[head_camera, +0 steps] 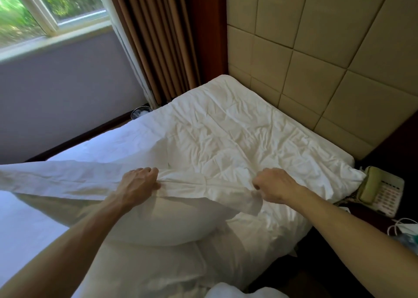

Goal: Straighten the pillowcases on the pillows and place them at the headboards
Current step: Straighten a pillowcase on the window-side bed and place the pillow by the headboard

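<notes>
Now both hands, left hand (138, 183) and right hand (274, 185), grip the top edge of a plump white cotton pillow (162, 221), holding it above the rumpled white bed (237, 126). Its beige padded headboard (316, 56) stands well beyond.

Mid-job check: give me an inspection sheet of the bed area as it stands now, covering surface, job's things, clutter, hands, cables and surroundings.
Surface: bed under a wrinkled white sheet, its head end against the padded headboard.
Job's things: pillow held up over the bed in its pillowcase, whose loose end trails left; not yet at the headboard.
Clutter: telephone on the dark nightstand at right.
Hands: left hand and right hand each grip the pillowcase's upper edge.
Cables: white cable looped on the nightstand near the telephone.
Surroundings: brown curtain, window, bin on the floor by the curtain.
</notes>
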A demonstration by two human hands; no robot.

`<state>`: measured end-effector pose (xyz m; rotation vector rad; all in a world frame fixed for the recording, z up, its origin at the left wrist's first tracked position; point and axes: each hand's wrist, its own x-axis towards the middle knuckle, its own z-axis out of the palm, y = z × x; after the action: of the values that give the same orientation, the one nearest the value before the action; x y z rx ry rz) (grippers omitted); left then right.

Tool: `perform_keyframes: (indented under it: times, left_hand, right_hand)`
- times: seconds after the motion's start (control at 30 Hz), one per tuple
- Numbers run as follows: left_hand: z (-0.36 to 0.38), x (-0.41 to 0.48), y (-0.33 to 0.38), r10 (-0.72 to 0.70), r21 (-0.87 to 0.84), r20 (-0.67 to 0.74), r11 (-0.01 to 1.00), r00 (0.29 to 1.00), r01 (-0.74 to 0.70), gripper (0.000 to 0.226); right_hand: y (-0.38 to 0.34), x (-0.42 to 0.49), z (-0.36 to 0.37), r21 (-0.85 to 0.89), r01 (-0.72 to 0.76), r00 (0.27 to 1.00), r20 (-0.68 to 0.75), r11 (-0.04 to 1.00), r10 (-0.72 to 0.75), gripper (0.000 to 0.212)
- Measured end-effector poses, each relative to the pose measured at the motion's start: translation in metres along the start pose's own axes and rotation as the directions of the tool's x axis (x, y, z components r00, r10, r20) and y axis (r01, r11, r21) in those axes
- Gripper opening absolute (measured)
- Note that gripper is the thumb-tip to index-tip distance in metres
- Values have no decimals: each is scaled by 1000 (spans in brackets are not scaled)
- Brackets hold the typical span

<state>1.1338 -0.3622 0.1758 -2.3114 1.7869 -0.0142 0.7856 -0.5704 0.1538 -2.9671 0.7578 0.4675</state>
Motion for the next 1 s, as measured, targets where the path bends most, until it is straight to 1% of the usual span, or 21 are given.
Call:
perform_keyframes:
  times: [0.07,0.13,0.23,0.27,0.3,0.37,0.43,0.57,0.67,0.73,0.8,0.87,0.93,1.0]
  left_hand:
    - [0,-4,2,-14,1,-8,1000,1000,14,30]
    - [0,-7,5,-22,7,-6,1000,1000,22,29]
    - [-3,-13,10,-38,-3,-16,999,999,38,25]
    - [-3,-15,11,-45,-8,-21,999,999,45,25]
    - [-4,-17,13,-54,-13,-27,998,998,53,25]
    - [-3,-23,14,-67,-23,-44,998,997,66,26]
    - [0,-28,12,-70,-46,-58,997,996,68,25]
    - [13,-41,6,-51,-124,-41,991,998,46,12]
    - [21,-52,-5,-22,-78,-28,997,999,20,17]
    - [21,-61,-17,-38,-39,-35,999,999,37,18]
    - [19,-69,-32,-70,-9,-27,998,997,70,18]
    - [16,-75,-47,-99,1,-11,995,995,99,21]
    - [13,-81,-62,-120,-6,0,993,993,120,24]
    - [12,-85,-74,-129,-12,5,992,992,129,22]
  right_hand:
    - [-10,14,-12,134,-33,990,-133,990,51,16]
    - [-30,26,-23,246,5,985,-168,969,38,23]
    - [-68,44,-29,293,63,997,-53,954,-49,50]
    - [-82,50,-28,304,70,997,-38,950,-61,54]
    - [-93,55,-25,323,78,997,-43,943,-68,54]
    - [-109,63,-16,346,89,996,-47,934,-77,44]
    - [-117,67,-9,325,96,995,-37,941,-89,41]
    - [-120,67,-1,257,103,995,-41,961,-95,35]
    - [-118,64,1,280,110,993,15,954,-119,31]
    - [-116,64,0,314,107,989,66,943,-134,31]
    - [-115,64,-4,359,86,986,105,929,-132,35]
    - [-117,64,-9,412,57,987,116,909,-114,43]
    - [-121,65,-15,422,43,992,91,905,-90,50]
    - [-129,66,-17,396,62,995,46,916,-88,58]
